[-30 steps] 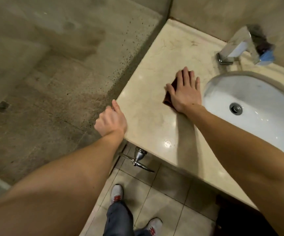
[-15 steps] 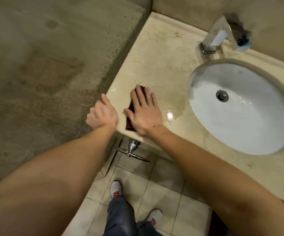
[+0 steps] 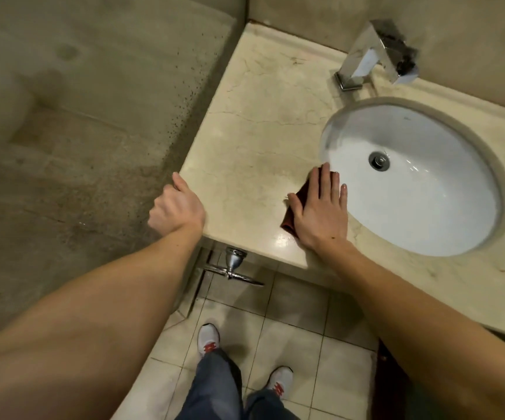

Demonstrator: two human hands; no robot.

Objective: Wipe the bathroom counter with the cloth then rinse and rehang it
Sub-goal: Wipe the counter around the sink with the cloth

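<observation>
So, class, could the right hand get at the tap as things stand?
Probably yes: the right hand presses the cloth beside the basin, with only bare counter between it and the tap.
</observation>
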